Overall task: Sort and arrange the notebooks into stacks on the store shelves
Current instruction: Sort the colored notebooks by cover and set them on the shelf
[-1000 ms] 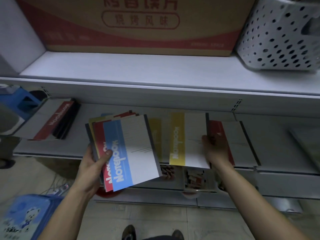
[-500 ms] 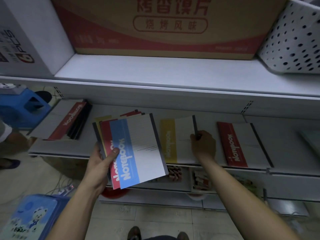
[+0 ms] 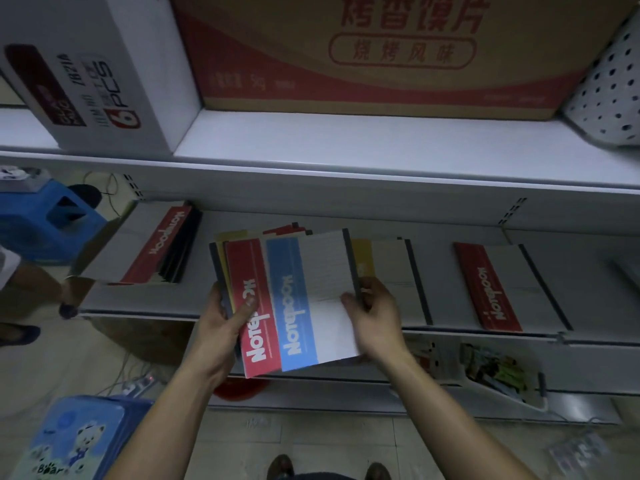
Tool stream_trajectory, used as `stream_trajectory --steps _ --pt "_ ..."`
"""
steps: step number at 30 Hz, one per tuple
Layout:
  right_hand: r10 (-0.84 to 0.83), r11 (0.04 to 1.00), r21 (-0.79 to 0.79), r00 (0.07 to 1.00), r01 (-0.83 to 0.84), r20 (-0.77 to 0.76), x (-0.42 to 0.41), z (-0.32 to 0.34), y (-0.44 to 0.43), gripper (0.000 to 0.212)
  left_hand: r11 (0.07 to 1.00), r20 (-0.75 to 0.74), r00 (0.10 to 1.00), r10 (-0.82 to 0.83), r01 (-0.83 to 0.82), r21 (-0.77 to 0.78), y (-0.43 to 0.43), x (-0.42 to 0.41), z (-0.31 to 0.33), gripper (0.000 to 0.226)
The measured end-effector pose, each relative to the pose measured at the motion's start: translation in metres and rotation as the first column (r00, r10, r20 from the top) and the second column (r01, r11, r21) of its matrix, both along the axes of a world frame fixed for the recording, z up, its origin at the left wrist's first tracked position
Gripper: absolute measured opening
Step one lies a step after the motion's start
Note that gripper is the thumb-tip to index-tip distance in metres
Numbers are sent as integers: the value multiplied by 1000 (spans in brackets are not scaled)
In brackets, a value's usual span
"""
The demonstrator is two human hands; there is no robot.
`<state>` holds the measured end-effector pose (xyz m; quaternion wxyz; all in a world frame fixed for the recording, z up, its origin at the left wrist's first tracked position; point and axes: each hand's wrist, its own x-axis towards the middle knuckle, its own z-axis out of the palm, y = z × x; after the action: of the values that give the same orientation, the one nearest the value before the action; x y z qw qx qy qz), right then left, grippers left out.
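Note:
My left hand (image 3: 221, 320) grips a fanned bundle of several notebooks in front of the middle shelf (image 3: 145, 299). A blue-striped notebook (image 3: 311, 299) lies on top, with a red-striped notebook (image 3: 252, 306) under it. My right hand (image 3: 372, 311) pinches the right edge of the blue-striped notebook, thumb on its white cover. On the shelf behind lie a yellow-striped notebook (image 3: 391, 268), a red-striped notebook at the right (image 3: 502, 285), and a stack topped by a red-striped one at the left (image 3: 159, 247).
The upper shelf (image 3: 346, 140) carries a big red and brown carton (image 3: 381, 53), a white carton (image 3: 86, 71) and a perforated white basket (image 3: 609, 95). A blue stool (image 3: 45, 220) and another person's leg stand at the left. A blue bear-print case (image 3: 76, 438) lies at the lower left.
My right hand left the yellow-striped notebook on the shelf and came back to take the right edge of the blue-striped notebook in the bundle. The view shifted left.

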<state>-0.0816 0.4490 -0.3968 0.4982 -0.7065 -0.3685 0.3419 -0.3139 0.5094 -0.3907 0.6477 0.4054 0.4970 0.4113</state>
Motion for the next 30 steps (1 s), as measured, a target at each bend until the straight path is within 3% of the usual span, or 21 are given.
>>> stream_trajectory --steps 8,17,22,24,26,28,30 --pt "-136 988 -72 991 136 6 -1 0 40 23 990 -78 987 141 -141 1 18 -89 -11 36" --pt "-50 980 -191 996 62 69 -73 -10 100 40 975 -81 972 222 -222 9 -2 -141 -12 30" --pt "-45 964 -252 983 91 180 -84 -14 107 43 978 -48 977 209 -209 3 -2 -151 -10 32" --pt "-15 962 -259 963 87 269 -80 -20 104 42 981 -25 981 194 -194 3 -2 -149 -8 44" --pt "55 959 -275 912 65 407 -79 -22 96 49 985 -23 985 171 -171 1 -1 -143 -8 51" --pt "100 970 -242 846 35 524 -82 -22 83 52 989 -4 989 151 -151 4 2 -133 -9 39" --pt "97 989 -141 883 -35 459 -88 -11 66 43 993 14 993 116 -116 3 5 -120 -10 36"
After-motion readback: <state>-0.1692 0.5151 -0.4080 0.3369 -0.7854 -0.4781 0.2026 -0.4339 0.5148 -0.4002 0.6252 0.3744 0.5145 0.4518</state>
